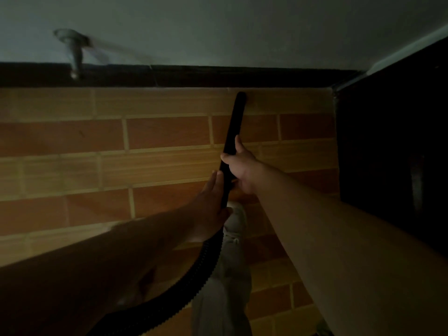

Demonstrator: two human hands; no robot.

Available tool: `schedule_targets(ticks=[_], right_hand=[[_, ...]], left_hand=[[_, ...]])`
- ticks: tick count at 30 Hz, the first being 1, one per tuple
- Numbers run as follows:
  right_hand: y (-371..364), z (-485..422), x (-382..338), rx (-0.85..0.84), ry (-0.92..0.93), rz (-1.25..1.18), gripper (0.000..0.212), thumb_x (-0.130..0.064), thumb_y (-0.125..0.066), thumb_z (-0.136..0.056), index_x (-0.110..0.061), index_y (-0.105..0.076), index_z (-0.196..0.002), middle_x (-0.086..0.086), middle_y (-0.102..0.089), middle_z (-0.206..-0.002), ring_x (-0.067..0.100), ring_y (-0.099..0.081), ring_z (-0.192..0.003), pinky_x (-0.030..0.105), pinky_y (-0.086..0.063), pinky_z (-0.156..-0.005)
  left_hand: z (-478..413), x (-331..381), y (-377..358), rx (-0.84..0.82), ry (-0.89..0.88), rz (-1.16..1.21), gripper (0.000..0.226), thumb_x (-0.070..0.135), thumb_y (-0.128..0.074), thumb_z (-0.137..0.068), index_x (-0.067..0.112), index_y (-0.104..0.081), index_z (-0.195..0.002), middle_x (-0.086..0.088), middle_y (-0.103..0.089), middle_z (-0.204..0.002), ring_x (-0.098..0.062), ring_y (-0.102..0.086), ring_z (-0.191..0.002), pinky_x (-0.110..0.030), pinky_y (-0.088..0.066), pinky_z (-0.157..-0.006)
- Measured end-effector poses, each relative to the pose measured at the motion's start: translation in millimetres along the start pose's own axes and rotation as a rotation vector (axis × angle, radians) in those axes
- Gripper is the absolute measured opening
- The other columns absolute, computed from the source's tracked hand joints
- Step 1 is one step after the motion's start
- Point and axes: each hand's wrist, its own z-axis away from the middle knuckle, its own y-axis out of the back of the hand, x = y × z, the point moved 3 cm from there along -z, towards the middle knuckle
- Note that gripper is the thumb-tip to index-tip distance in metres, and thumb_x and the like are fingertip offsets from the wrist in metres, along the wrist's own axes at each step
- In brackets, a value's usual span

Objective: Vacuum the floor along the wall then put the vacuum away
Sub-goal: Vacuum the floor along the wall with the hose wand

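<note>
**Wand aimed at the wall's foot**

The black wand (234,122) runs lengthwise straight away from the person, leaning a little to the right as it goes. Its tip points at the dark skirting (194,76) and sits at the far edge of the brick-patterned floor (157,134), just beside that skirting, below the pale wall (242,32).

The right hand (243,169) grips the wand about midway, fingers wrapped round it and thumb laid along the shaft toward the tip. The left hand (209,202) holds it nearer the person, one digit stretched straight along its left side and the rest curling underneath; the dim light hides more.

From the left hand the ribbed hose (194,284) curves down and leftward out of view. A white shoe (236,217) stands on the floor under the hands. A dark cabinet (388,141) fills the right side, near the wand's tip but apart from it.
</note>
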Motion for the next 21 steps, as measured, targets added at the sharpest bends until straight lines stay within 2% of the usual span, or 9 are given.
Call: schedule_targets(ticks=[2,7,10,12,14,17,20,21], right_hand=[[-15,3,-2,-0.016,0.004,0.02,0.074,-0.025,-0.052,-0.107,-0.057,-0.007,-0.156,0.001,-0.032,-0.164,0.031,-0.056,-0.123,0.045,-0.057,-0.074],[-49,8,-8,-0.018,0.011,0.058,0.073,-0.026,-0.053,-0.106,-0.06,-0.01,-0.155,0.002,-0.038,-0.16,0.025,-0.062,-0.106,0.042,-0.057,-0.072],[-69,12,-12,-0.018,0.024,0.131,0.075,-0.027,-0.055,-0.105,-0.059,-0.009,-0.155,0.002,-0.031,-0.164,0.027,-0.059,-0.114,0.042,-0.057,-0.074],[-81,16,-14,-0.019,0.027,0.17,0.082,-0.026,-0.062,-0.102,-0.058,-0.008,-0.156,0.0,-0.028,-0.166,0.026,-0.057,-0.116,0.045,-0.057,-0.08],[-91,17,-16,-0.02,0.043,0.219,0.089,-0.022,-0.066,-0.1,-0.057,-0.006,-0.156,0.0,-0.029,-0.165,0.028,-0.053,-0.127,0.046,-0.055,-0.086],[-107,17,-21,-0.018,0.063,0.279,0.09,-0.018,-0.064,-0.101,-0.056,-0.005,-0.157,0.0,-0.029,-0.165,0.028,-0.048,-0.136,0.04,-0.05,-0.086],[-119,14,-24,-0.027,0.058,0.33,0.09,-0.017,-0.062,-0.101,-0.058,-0.003,-0.156,0.001,-0.027,-0.167,0.029,-0.044,-0.14,0.047,-0.047,-0.105],[-121,14,-25,-0.034,0.055,0.336,0.09,-0.017,-0.062,-0.102,-0.058,-0.003,-0.156,0.001,-0.025,-0.167,0.03,-0.043,-0.141,0.047,-0.046,-0.106]], left_hand=[[9,-11,3,0.004,-0.003,0.016,0.088,0.04,-0.044,-0.102,0.02,0.026,-0.151,0.005,0.029,-0.159,-0.019,0.006,-0.151,-0.039,-0.023,-0.12],[34,-32,17,0.003,-0.001,0.02,0.083,0.044,-0.04,-0.102,0.021,0.023,-0.153,0.006,0.027,-0.16,-0.02,-0.002,-0.151,-0.04,-0.025,-0.12],[49,-45,29,-0.009,-0.005,0.028,0.08,0.041,-0.039,-0.103,0.021,0.019,-0.154,0.005,0.024,-0.161,-0.02,-0.001,-0.151,-0.038,-0.019,-0.121],[56,-52,37,-0.006,-0.012,0.011,0.078,0.039,-0.039,-0.104,0.021,0.017,-0.155,0.004,0.022,-0.162,-0.019,0.001,-0.151,-0.033,-0.014,-0.118],[61,-60,42,0.002,-0.03,-0.003,0.076,0.037,-0.039,-0.104,0.021,0.015,-0.155,0.004,0.021,-0.162,-0.017,0.002,-0.151,-0.03,-0.012,-0.116],[66,-75,45,0.022,-0.05,-0.029,0.078,0.039,-0.043,-0.103,0.024,0.013,-0.156,0.005,0.021,-0.162,-0.017,0.002,-0.151,-0.035,-0.014,-0.121],[69,-87,48,0.041,-0.064,-0.059,0.082,0.04,-0.047,-0.101,0.024,0.011,-0.156,0.004,0.019,-0.163,-0.017,0.003,-0.151,-0.041,-0.018,-0.122],[70,-89,50,0.047,-0.065,-0.067,0.083,0.04,-0.048,-0.1,0.024,0.011,-0.156,0.003,0.019,-0.163,-0.017,0.002,-0.152,-0.041,-0.019,-0.122]])
